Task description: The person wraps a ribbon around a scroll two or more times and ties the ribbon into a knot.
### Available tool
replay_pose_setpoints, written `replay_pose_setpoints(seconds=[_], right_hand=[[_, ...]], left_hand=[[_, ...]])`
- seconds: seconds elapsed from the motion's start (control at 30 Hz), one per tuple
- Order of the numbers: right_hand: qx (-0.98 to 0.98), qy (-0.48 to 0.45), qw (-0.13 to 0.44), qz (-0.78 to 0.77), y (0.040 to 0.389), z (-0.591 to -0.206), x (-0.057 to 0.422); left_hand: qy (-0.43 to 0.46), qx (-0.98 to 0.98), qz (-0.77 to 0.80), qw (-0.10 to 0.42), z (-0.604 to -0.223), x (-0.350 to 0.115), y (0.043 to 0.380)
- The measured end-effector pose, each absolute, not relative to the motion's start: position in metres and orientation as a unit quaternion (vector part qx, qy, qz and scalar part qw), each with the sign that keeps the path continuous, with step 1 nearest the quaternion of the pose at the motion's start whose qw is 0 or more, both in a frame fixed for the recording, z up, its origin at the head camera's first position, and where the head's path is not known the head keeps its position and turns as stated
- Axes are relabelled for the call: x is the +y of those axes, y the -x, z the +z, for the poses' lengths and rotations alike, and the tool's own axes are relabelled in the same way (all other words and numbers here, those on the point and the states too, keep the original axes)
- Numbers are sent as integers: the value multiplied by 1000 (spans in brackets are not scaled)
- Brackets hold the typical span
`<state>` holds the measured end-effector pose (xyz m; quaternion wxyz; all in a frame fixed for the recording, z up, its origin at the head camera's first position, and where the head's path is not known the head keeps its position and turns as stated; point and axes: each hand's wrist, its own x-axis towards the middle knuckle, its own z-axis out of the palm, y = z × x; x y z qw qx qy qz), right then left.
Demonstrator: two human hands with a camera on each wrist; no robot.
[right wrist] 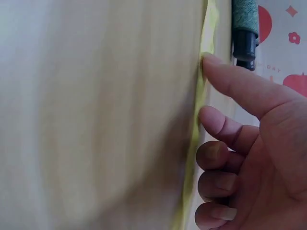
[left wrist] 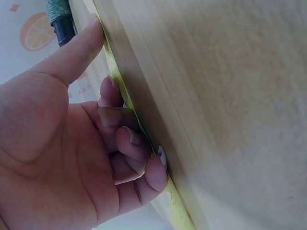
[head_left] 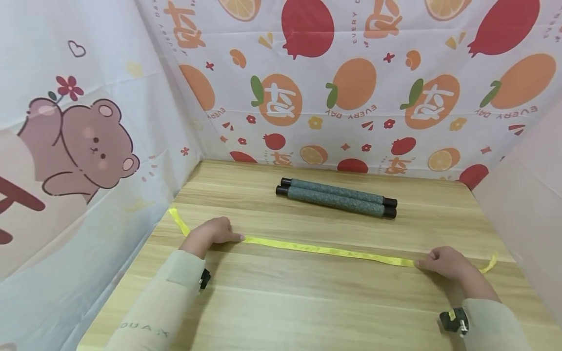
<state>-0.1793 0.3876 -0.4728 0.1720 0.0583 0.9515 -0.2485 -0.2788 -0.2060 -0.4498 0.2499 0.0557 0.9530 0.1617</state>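
Note:
A long yellow ribbon lies stretched across the wooden table, nearly straight between the two hands. My left hand rests on its left part. In the left wrist view the thumb reaches out onto the ribbon, and the loosely bent fingers lie along its edge. On the right part, my right hand touches the ribbon with an extended thumb. Its other fingers are loosely bent beside the ribbon. Both ribbon ends extend past the hands, bent out of line.
Two green patterned rolls with black ends lie side by side beyond the ribbon. A fruit-print cloth hangs behind the wooden table. At the left hangs a cloth with a bear print, and a pale cloth is at the right.

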Motion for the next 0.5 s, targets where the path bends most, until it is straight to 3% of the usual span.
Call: replay_pose_setpoints(seconds=[0.13,0.5], right_hand=[[957,-48,160,-238,190,-463,379],[976,69,55,-199,239,-447,327]], left_hand=[[-49,953,162,253,-449,-206,277],[-50,955,157,247,-454,-208,275]])
